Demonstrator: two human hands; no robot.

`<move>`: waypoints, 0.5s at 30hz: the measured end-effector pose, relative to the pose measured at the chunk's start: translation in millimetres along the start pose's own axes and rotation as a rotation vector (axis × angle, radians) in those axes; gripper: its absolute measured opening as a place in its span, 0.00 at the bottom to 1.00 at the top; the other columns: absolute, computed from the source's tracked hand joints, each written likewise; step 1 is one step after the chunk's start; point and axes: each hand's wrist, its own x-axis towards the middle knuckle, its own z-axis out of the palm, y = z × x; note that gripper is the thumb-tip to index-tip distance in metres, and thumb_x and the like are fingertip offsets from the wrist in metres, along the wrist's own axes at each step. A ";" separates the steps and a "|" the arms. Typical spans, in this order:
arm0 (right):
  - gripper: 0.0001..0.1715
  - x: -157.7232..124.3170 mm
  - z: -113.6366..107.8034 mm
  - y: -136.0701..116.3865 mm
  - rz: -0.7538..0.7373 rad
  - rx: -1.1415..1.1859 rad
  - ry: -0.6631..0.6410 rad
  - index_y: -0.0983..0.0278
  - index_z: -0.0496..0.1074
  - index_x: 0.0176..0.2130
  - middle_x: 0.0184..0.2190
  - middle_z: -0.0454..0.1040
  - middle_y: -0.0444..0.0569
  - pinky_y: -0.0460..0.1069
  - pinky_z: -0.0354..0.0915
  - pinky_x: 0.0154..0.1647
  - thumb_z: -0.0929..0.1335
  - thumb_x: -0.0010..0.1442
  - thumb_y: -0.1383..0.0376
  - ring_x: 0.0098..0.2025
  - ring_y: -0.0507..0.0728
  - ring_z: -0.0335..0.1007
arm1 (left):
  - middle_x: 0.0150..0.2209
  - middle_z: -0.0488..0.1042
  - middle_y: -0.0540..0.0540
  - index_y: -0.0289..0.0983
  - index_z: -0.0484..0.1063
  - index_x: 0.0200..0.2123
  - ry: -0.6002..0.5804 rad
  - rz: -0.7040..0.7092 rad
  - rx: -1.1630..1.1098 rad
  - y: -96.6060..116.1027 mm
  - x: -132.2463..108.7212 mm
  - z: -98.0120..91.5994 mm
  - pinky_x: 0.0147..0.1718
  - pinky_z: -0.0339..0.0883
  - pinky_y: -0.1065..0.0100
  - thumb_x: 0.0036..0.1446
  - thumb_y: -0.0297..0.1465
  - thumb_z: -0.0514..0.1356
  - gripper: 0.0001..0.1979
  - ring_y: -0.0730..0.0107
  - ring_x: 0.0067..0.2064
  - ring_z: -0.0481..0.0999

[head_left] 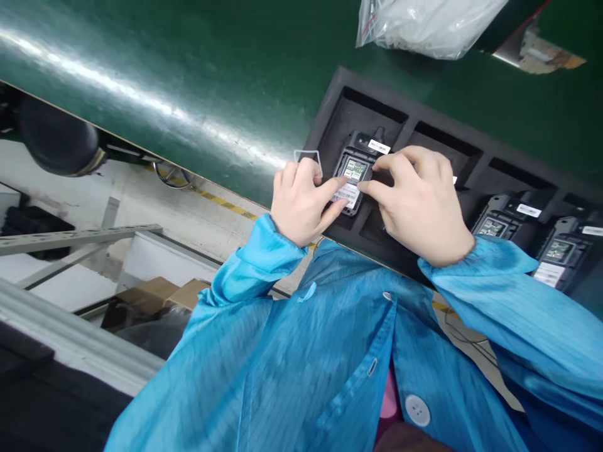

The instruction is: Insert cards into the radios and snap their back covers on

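A black handheld device (364, 140) lies face down in a compartment of the dark foam tray (325, 116), its back recess showing a green board with metal slots and white labels. From the left, my left hand (304, 198) rests its thumb and forefinger on the label area. Its other fingers are curled round a thin, pale rectangular frame (307, 152). My right hand (421, 201) is closed at the device's right edge, with thumb tip over the recess and forefinger against the side. Anything small between those fingertips is hidden.
Two similar devices, one nearer (499, 216) and one farther right (563, 248), lie in other tray compartments. A clear plastic bag (428, 25) sits on the green table (226, 75) beyond the tray. Lower left are a metal rail (80, 339), cardboard boxes (153, 294) and a round black seat (56, 135).
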 end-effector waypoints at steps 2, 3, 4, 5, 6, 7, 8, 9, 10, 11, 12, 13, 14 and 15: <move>0.16 2.7 -3.6 -0.8 0.019 0.009 0.013 0.60 0.74 0.48 0.55 0.67 0.53 0.65 0.58 0.57 0.61 0.67 0.65 0.59 0.69 0.57 | 0.44 0.66 0.38 0.45 0.74 0.53 0.009 -0.006 -0.004 2.9 5.3 -1.8 0.44 0.55 0.53 0.64 0.53 0.47 0.28 0.52 0.45 0.64; 0.16 4.1 -4.9 -1.1 0.043 0.008 0.030 0.60 0.74 0.49 0.56 0.67 0.53 0.65 0.58 0.57 0.61 0.66 0.64 0.59 0.69 0.57 | 0.44 0.66 0.38 0.44 0.73 0.54 0.016 -0.006 -0.005 3.9 8.4 -2.4 0.45 0.55 0.53 0.63 0.54 0.47 0.29 0.51 0.45 0.64; 0.17 5.3 -5.4 -1.1 0.073 0.002 0.047 0.59 0.73 0.50 0.56 0.67 0.53 0.65 0.58 0.57 0.62 0.66 0.64 0.59 0.68 0.57 | 0.45 0.66 0.38 0.44 0.72 0.56 0.020 -0.004 -0.006 4.6 11.5 -2.8 0.45 0.55 0.53 0.63 0.54 0.47 0.30 0.51 0.46 0.64; 0.17 6.3 -5.2 -1.0 0.104 -0.008 0.063 0.59 0.73 0.51 0.56 0.67 0.53 0.64 0.58 0.57 0.62 0.66 0.64 0.59 0.68 0.57 | 0.45 0.66 0.38 0.44 0.70 0.57 0.022 -0.002 -0.006 5.1 14.6 -2.9 0.46 0.56 0.52 0.63 0.55 0.47 0.30 0.51 0.46 0.64; 0.17 6.9 -4.2 -0.7 0.129 -0.017 0.077 0.59 0.73 0.51 0.56 0.67 0.53 0.64 0.58 0.57 0.62 0.65 0.65 0.59 0.69 0.57 | 0.45 0.66 0.37 0.44 0.69 0.58 0.019 0.002 -0.006 5.2 17.3 -2.8 0.46 0.56 0.52 0.62 0.56 0.47 0.31 0.50 0.46 0.64; 0.17 7.2 -2.6 -0.2 0.143 -0.023 0.085 0.59 0.73 0.51 0.56 0.67 0.53 0.64 0.58 0.57 0.63 0.64 0.65 0.59 0.69 0.57 | 0.45 0.66 0.37 0.43 0.69 0.58 0.010 0.004 -0.004 5.2 19.6 -2.5 0.46 0.56 0.52 0.62 0.56 0.46 0.32 0.50 0.47 0.64; 0.17 7.2 -0.9 0.5 0.148 -0.024 0.089 0.59 0.74 0.50 0.56 0.66 0.54 0.65 0.58 0.57 0.63 0.64 0.65 0.59 0.69 0.57 | 0.45 0.67 0.37 0.43 0.69 0.58 -0.001 0.005 -0.003 5.1 21.3 -2.0 0.46 0.56 0.52 0.62 0.56 0.46 0.32 0.49 0.47 0.65; 0.17 7.0 0.8 1.2 0.142 -0.019 0.090 0.60 0.74 0.50 0.56 0.66 0.54 0.66 0.58 0.56 0.63 0.63 0.66 0.59 0.69 0.56 | 0.45 0.67 0.37 0.43 0.69 0.57 -0.012 0.003 -0.004 5.0 22.6 -1.5 0.47 0.56 0.52 0.62 0.56 0.45 0.33 0.49 0.47 0.65; 0.17 6.7 2.0 1.9 0.129 -0.009 0.087 0.60 0.73 0.50 0.56 0.66 0.55 0.66 0.58 0.56 0.63 0.63 0.66 0.59 0.69 0.56 | 0.45 0.67 0.37 0.42 0.69 0.57 -0.020 -0.001 -0.005 4.9 23.3 -0.9 0.47 0.56 0.52 0.62 0.57 0.45 0.33 0.49 0.47 0.65; 0.17 6.4 2.5 2.7 0.114 0.002 0.085 0.60 0.73 0.51 0.56 0.65 0.55 0.67 0.58 0.56 0.62 0.64 0.66 0.59 0.69 0.57 | 0.45 0.67 0.37 0.42 0.69 0.57 -0.022 -0.006 -0.003 4.8 23.7 -0.4 0.47 0.56 0.52 0.62 0.56 0.45 0.33 0.48 0.47 0.65; 0.18 6.3 2.5 3.3 0.099 0.009 0.079 0.60 0.72 0.51 0.56 0.65 0.55 0.67 0.58 0.56 0.62 0.64 0.67 0.59 0.69 0.57 | 0.45 0.67 0.37 0.43 0.70 0.57 -0.021 -0.011 0.003 4.7 23.7 0.1 0.46 0.56 0.52 0.63 0.56 0.45 0.32 0.49 0.47 0.65; 0.18 6.5 1.9 3.8 0.088 0.009 0.075 0.60 0.72 0.51 0.56 0.66 0.55 0.67 0.57 0.57 0.61 0.65 0.67 0.59 0.69 0.57 | 0.45 0.67 0.37 0.43 0.70 0.57 -0.016 -0.013 0.012 4.6 23.5 0.4 0.46 0.56 0.52 0.63 0.55 0.45 0.31 0.49 0.47 0.65; 0.17 6.9 1.2 4.0 0.082 0.005 0.071 0.61 0.72 0.50 0.56 0.66 0.55 0.68 0.57 0.57 0.61 0.65 0.67 0.59 0.69 0.57 | 0.45 0.67 0.37 0.43 0.71 0.56 -0.010 -0.012 0.022 4.3 23.1 0.6 0.45 0.56 0.53 0.64 0.54 0.46 0.30 0.50 0.46 0.65; 0.16 7.7 0.5 3.9 0.083 -0.003 0.072 0.62 0.73 0.49 0.56 0.66 0.56 0.68 0.57 0.57 0.61 0.65 0.67 0.59 0.69 0.58 | 0.44 0.67 0.37 0.43 0.72 0.55 -0.001 -0.010 0.033 4.0 22.5 0.6 0.45 0.57 0.53 0.64 0.54 0.46 0.29 0.50 0.45 0.65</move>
